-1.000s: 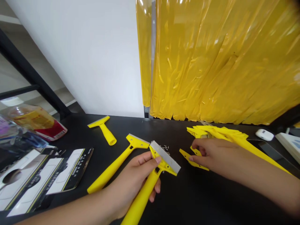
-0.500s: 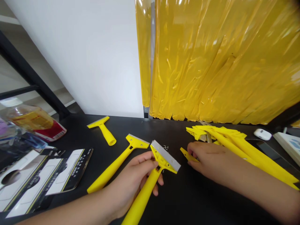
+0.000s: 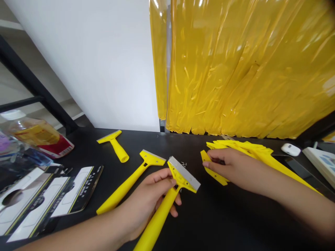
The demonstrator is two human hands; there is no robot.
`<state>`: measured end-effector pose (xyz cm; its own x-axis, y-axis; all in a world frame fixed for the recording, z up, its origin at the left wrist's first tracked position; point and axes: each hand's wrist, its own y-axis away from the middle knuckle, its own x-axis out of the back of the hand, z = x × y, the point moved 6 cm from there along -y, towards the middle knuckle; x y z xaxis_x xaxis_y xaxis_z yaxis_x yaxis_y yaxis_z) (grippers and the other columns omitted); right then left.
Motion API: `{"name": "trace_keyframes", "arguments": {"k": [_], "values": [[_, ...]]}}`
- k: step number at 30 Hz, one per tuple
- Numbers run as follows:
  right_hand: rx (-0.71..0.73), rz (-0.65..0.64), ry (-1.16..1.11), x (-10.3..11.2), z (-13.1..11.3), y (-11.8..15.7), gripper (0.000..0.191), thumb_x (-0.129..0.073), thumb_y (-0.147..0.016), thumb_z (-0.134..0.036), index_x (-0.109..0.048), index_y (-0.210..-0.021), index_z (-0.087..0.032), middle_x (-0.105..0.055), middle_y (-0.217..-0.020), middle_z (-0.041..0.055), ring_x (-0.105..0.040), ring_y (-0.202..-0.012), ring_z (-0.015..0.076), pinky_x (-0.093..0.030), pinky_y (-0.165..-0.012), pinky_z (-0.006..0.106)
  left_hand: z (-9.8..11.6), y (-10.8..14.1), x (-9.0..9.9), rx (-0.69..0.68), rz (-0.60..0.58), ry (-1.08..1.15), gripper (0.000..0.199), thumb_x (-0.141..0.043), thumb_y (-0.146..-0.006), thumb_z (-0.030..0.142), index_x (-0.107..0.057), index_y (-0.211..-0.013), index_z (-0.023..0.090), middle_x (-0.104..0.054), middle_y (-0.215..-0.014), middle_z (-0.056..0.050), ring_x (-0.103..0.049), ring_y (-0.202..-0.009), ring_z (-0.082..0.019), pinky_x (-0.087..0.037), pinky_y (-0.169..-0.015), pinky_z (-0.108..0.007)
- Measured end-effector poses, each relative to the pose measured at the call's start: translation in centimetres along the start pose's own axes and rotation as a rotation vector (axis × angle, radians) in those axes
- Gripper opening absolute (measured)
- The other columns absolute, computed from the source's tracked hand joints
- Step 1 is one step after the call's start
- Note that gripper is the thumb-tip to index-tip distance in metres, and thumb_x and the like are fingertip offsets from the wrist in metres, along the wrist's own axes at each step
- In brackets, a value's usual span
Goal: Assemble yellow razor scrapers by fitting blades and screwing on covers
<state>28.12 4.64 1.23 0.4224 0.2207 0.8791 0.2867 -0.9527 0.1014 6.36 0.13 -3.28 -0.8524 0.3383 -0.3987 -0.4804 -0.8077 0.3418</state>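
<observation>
My left hand (image 3: 154, 195) is closed around the neck of a yellow scraper (image 3: 161, 218), whose bare metal blade (image 3: 185, 174) faces up and away. Between the thumb and fingers of my right hand (image 3: 225, 162) is a flat yellow plastic cover plate (image 3: 215, 175) with small holes, held apart from the scraper. Several tiny screws (image 3: 184, 164) lie on the table just behind the blade. A second long-handled scraper (image 3: 128, 183) rests left of my left hand, and a short-handled scraper (image 3: 117, 146) lies farther back.
Behind my right hand lies a pile of yellow scraper parts (image 3: 261, 150). A white earbud case (image 3: 291, 149) is at the right. At left are printed cards (image 3: 75, 191) and a bottle (image 3: 42, 136). A white panel (image 3: 110, 69) and yellow plastic sheeting (image 3: 235, 76) stand behind the black table (image 3: 199, 223).
My right hand has lifted the cover plate from beside the pile and turned it, so more of the plate shows. My left hand and its scraper have hardly moved.
</observation>
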Motion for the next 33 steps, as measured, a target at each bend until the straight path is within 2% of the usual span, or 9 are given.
{"name": "trace_keyframes", "arguments": {"k": [2, 5, 7, 12, 17, 20, 28, 33], "values": [[0.063, -0.032, -0.157, 0.0, -1.9, 0.5, 0.041, -0.050, -0.101, -0.055, -0.054, -0.075, -0.024, -0.054, -0.070, -0.0032, -0.051, -0.063, 0.0149, -0.038, -0.057, 0.028, -0.1, 0.0, -0.1, 0.006, -0.006, -0.010, 0.020, -0.065, -0.095, 0.028, -0.071, -0.110, 0.016, -0.063, -0.087, -0.005, -0.060, -0.071, -0.015, -0.056, -0.058, -0.024], [0.136, -0.103, -0.469, -1.0, -4.6, 0.8, 0.033, -0.062, -0.097, -0.048, -0.060, -0.075, -0.023, -0.055, -0.071, -0.0041, -0.050, -0.064, 0.0135, -0.039, -0.056, 0.025, -0.4, 0.0, -0.3, 0.038, -0.036, -0.039, 0.019, -0.062, -0.095, 0.029, -0.068, -0.108, 0.016, -0.061, -0.077, -0.003, -0.059, -0.066, -0.015, -0.053, -0.053, -0.021], [0.146, -0.113, -0.546, -1.8, -5.6, 0.6, 0.029, -0.066, -0.095, -0.042, -0.062, -0.074, -0.022, -0.057, -0.069, -0.0045, -0.050, -0.065, 0.0128, -0.039, -0.056, 0.025, -0.6, 0.0, -0.4, 0.057, -0.048, -0.052, 0.018, -0.060, -0.094, 0.029, -0.065, -0.106, 0.017, -0.060, -0.070, -0.003, -0.058, -0.063, -0.014, -0.050, -0.050, -0.018], [0.225, -0.080, -0.501, -3.4, -6.1, -0.1, 0.028, -0.059, -0.100, -0.040, -0.062, -0.079, -0.021, -0.057, -0.073, -0.0038, -0.051, -0.069, 0.0133, -0.039, -0.061, 0.026, -0.9, 0.1, -0.5, 0.067, -0.071, -0.066, 0.017, -0.059, -0.092, 0.032, -0.061, -0.103, 0.019, -0.060, -0.069, -0.002, -0.056, -0.061, -0.014, -0.046, -0.047, -0.017], [0.274, 0.086, -0.379, -4.1, -6.1, -0.1, 0.038, -0.057, -0.101, -0.039, -0.042, -0.070, -0.022, -0.042, -0.067, -0.0058, -0.040, -0.064, 0.0124, -0.030, -0.060, 0.028, -1.1, 0.2, -0.5, 0.061, -0.096, -0.075, 0.017, -0.058, -0.092, 0.033, -0.060, -0.103, 0.020, -0.059, -0.068, -0.001, -0.052, -0.056, -0.012, -0.043, -0.046, -0.016], [0.256, 0.136, -0.370, -4.4, -6.2, -0.1, 0.037, -0.056, -0.101, -0.038, -0.039, -0.073, -0.023, -0.040, -0.067, -0.0064, -0.038, -0.063, 0.0122, -0.029, -0.059, 0.028, -1.0, 0.3, -0.7, 0.049, -0.109, -0.081, 0.017, -0.057, -0.092, 0.032, -0.059, -0.103, 0.020, -0.059, -0.068, -0.001, -0.051, -0.056, -0.012, -0.043, -0.046, -0.016], [0.245, 0.056, -0.405, -5.1, -6.4, 0.0, 0.034, -0.051, -0.105, -0.041, -0.042, -0.077, -0.023, -0.045, -0.068, -0.0066, -0.043, -0.062, 0.0116, -0.034, -0.058, 0.026, -0.8, 0.3, -1.1, 0.031, -0.099, -0.108, 0.021, -0.053, -0.097, 0.035, -0.061, -0.110, 0.020, -0.062, -0.069, -0.001, -0.049, -0.050, -0.010, -0.043, -0.043, -0.015], [0.251, 0.026, -0.364, -5.4, -6.7, 0.2, 0.033, -0.052, -0.104, -0.040, -0.045, -0.077, -0.023, -0.049, -0.068, -0.0057, -0.045, -0.063, 0.0124, -0.034, -0.059, 0.027, -0.6, 0.2, -1.2, -0.005, -0.060, -0.109, 0.018, -0.056, -0.100, 0.036, -0.060, -0.106, 0.020, -0.067, -0.077, -0.002, -0.057, -0.051, -0.010, -0.045, -0.041, -0.014]]}}
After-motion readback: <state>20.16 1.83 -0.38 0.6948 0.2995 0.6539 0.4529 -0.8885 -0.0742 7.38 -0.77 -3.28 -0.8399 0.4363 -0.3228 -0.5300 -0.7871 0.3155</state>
